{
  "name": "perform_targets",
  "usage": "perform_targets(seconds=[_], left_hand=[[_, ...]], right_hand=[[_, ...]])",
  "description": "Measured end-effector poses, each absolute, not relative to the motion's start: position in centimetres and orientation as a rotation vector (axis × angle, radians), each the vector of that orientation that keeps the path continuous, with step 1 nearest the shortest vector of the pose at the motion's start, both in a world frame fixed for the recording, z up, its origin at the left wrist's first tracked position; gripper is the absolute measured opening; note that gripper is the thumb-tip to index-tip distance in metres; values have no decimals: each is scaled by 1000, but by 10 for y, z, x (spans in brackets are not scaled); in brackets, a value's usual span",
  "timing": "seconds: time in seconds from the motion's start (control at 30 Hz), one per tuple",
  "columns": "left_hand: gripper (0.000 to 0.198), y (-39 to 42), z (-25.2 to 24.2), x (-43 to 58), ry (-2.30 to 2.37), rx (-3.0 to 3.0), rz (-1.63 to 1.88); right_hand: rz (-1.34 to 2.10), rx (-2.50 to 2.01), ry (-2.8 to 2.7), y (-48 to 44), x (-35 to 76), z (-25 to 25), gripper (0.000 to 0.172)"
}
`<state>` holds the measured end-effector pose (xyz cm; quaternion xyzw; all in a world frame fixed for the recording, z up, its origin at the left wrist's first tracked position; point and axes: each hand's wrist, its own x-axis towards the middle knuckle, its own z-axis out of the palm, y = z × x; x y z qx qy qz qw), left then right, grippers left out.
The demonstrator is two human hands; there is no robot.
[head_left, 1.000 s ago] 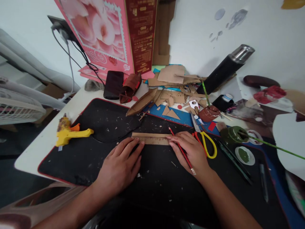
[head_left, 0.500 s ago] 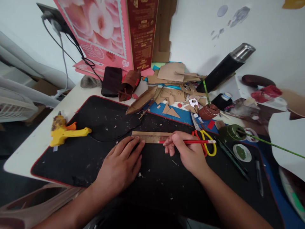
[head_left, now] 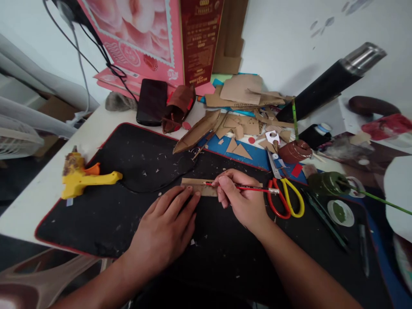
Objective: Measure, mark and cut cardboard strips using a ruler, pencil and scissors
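Note:
A narrow strip of brown cardboard (head_left: 195,181) lies on the black mat, with what looks like a see-through ruler (head_left: 210,191) along it. My left hand (head_left: 167,223) rests flat, fingers stretched out, its fingertips pressing on the strip's left end. In my right hand (head_left: 240,197) a red pencil (head_left: 251,187) is pinched between thumb and fingers. Its tip points left and is over the strip; I cannot tell whether it touches. The right hand hides the strip's right part. Scissors (head_left: 286,198) with one red and one yellow handle lie right beside that hand.
A yellow glue gun (head_left: 90,174) sits on the mat (head_left: 96,223) at left. Behind are a phone (head_left: 152,102), a cardboard boat shape (head_left: 196,132) and cardboard scraps (head_left: 243,89). Paint jars (head_left: 326,183), pens (head_left: 363,249) and a black flask (head_left: 325,88) stand or lie at right.
My right hand and the pencil have shifted left along the strip, so the tip is nearer my left fingers. My left hand stays pressed on the strip. The camera view has tilted slightly.

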<state>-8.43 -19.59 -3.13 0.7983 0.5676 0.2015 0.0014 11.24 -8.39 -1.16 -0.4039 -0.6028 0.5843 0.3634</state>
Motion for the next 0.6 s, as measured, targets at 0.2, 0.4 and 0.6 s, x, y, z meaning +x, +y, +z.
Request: perform_targets(seconds=[0.2, 0.4, 0.6], left_hand=[[39, -197, -31, -85, 1768, 2496, 624], [40, -197, -30, -85, 1773, 2487, 618], [40, -197, -29, -84, 1770, 2483, 628]], right_hand=[[1448, -1093, -1619, -83, 113, -10, 42], [1432, -1176, -1581, -82, 111, -10, 45], [1408, -1198, -1581, -81, 109, -8, 44]])
